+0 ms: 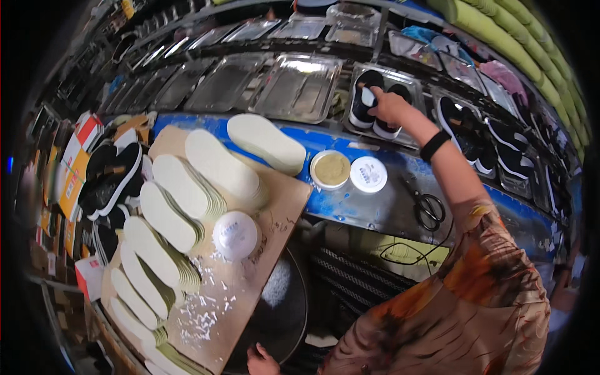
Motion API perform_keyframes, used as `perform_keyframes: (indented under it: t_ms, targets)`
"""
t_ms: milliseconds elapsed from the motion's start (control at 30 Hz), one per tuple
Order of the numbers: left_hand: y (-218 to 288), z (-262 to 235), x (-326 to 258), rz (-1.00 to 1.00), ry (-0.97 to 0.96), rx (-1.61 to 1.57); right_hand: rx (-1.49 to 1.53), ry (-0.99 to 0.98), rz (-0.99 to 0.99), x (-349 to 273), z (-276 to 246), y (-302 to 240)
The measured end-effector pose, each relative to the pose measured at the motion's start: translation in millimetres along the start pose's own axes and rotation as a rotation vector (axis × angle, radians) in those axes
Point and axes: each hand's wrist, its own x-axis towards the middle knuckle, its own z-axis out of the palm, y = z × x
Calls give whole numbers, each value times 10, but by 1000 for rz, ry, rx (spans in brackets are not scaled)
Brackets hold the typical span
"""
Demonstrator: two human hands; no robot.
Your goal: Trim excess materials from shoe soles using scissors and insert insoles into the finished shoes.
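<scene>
One metal tray (395, 77) at one o'clock bears a black shoe (359, 109), its long axis roughly twelve to six; which end is toe I cannot tell. The right hand (394, 108) touches it, fingers bent; grip unclear. The left hand (262, 362), near six, is partly cut off, its closure uncertain.

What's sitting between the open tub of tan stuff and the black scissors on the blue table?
A round white lid lies between the tub and the scissors, nearer the tub. The head view shows it.
</scene>
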Motion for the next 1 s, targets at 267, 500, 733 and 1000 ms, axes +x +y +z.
perform_keyframes:
  t_ms: [267, 500, 733, 1000]
  targets:
    - [-335, 316, 83, 180, 308, -216, 39, 352, -246, 355, 201, 358]
    - [19, -88, -349, 303, -400, -1214, 713, 160, -398, -1724, -357, -226]
    - [331, -532, -1005, 334, 242, -1584, 140, 243, -1927, -3774, 875, -1330]
    - [-683, 118, -258, 99, 394, -595, 158, -655, -1562, -4230, 1683, -1668]
